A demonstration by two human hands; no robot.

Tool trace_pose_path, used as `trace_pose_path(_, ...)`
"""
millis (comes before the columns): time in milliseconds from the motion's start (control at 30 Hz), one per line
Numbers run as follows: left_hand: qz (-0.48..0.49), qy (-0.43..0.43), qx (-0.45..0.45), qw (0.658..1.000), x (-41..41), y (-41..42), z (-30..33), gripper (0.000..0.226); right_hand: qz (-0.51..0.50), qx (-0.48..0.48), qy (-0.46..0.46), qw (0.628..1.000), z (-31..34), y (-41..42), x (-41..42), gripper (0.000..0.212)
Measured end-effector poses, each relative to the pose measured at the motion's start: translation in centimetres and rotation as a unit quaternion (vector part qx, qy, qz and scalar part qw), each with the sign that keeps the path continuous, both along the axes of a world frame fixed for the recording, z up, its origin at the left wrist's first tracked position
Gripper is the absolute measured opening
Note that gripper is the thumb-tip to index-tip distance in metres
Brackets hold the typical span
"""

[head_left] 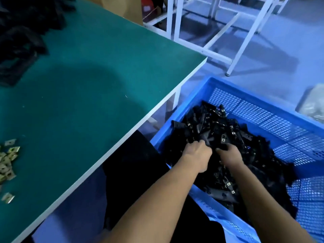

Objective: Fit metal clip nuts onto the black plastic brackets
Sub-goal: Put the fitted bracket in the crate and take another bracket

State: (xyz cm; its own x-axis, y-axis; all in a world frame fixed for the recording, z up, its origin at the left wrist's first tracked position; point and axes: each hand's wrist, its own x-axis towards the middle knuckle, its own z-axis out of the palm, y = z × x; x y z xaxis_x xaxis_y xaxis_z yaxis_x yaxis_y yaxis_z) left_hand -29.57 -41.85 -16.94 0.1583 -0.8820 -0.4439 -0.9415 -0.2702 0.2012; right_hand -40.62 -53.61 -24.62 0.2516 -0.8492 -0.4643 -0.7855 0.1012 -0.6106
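Green matting covers the worktop (pixel 87 76), which runs off to the left; a blue perforated crate (pixel 263 109) sits lower down to its right, with white table frames (pixel 228 32) on the pale floor beyond. Both hands are down in the crate, buried among a heap of black plastic brackets (pixel 228 130), several of which already show small metal clip nuts on their ends. That suggests the crate holds finished pieces, so the step in hand looks like dropping off or settling a fitted batch rather than fitting one, though gathering pieces cannot be ruled out.

As for each grip: the left hand (pixel 196 151) has its fingers curled down into the pile, apparently clutching brackets, and the right hand (pixel 228 153) does much the same, fingers bent over dark parts just beside the left. Both forearms reach forward and down from the lower edge of view, nearly parallel, wrists close together.

Loose clip nuts (pixel 8 163) lie in a small scatter at the worktop's left edge, well apart from the crate, and a dark heap of black parts (pixel 19 41) sits at the far left corner. Next, I judge, the hands must let go, come back up to the worktop, and take a bare bracket and one nut to press on.
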Motion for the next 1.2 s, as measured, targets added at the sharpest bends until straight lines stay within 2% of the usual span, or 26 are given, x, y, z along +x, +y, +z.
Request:
trace_pose_path(100,0.023,0.011,0.014,1.000,0.5,0.5,-0.8,0.030,0.041,-0.033,0.084,0.995,-0.7,0.5,0.2,0.034)
trace_pose_path(200,0.096,0.009,-0.085,0.992,1.3,-0.1,1.2,0.028,0.027,-0.091,0.131,0.987,0.8,-0.1,1.5,0.052)
trace_pose_path(267,0.151,0.022,-0.183,0.971,1.9,-1.2,4.1,0.024,0.011,-0.141,0.092,0.986,3.3,-0.6,3.1,0.048)
trace_pose_path(333,0.191,0.041,-0.276,0.941,2.7,-2.4,7.6,0.017,0.010,-0.192,0.008,0.981,6.9,-1.3,5.1,0.038)
trace_pose_path(400,0.226,0.040,-0.367,0.902,4.0,-2.9,11.1,0.015,0.018,-0.253,-0.061,0.965,11.4,-1.2,7.7,0.031)
trace_pose_path(500,0.293,0.035,-0.467,0.834,7.7,-1.3,16.0,0.010,0.042,-0.354,-0.145,0.923,18.5,1.0,13.0,0.028)
trace_pose_path(567,0.353,0.033,-0.494,0.794,10.9,1.4,18.3,0.008,0.079,-0.373,-0.197,0.903,22.2,3.8,17.2,0.025)
trace_pose_path(633,0.425,0.018,-0.497,0.756,14.3,5.1,19.4,0.011,0.160,-0.364,-0.232,0.888,24.6,7.4,21.8,0.022)
trace_pose_path(767,0.570,-0.002,-0.474,0.671,20.9,13.8,19.4,0.020,0.393,-0.305,-0.198,0.844,26.0,16.1,30.0,0.015)
trace_pose_path(833,0.621,-0.017,-0.450,0.641,23.8,17.9,19.1,0.028,0.469,-0.291,-0.188,0.812,25.8,20.0,33.3,0.014)
trace_pose_path(933,0.700,-0.048,-0.436,0.563,27.4,23.7,18.5,0.031,0.562,-0.268,-0.194,0.758,25.3,25.2,37.8,0.038)
trace_pose_path(1000,0.734,-0.012,-0.445,0.513,29.2,26.4,18.1,0.035,0.619,-0.249,-0.179,0.723,24.6,28.0,40.3,0.046)
trace_pose_path(1067,0.742,0.061,-0.475,0.469,30.9,28.5,17.5,0.037,0.650,-0.279,-0.117,0.697,23.4,30.3,42.8,0.054)
trace_pose_path(1133,0.743,0.130,-0.493,0.434,31.7,29.8,17.3,0.039,0.644,-0.330,-0.057,0.688,22.2,31.8,44.3,0.051)
trace_pose_path(1200,0.743,0.156,-0.493,0.424,32.2,30.8,17.1,0.036,0.623,-0.345,-0.094,0.696,21.5,32.1,44.9,0.045)
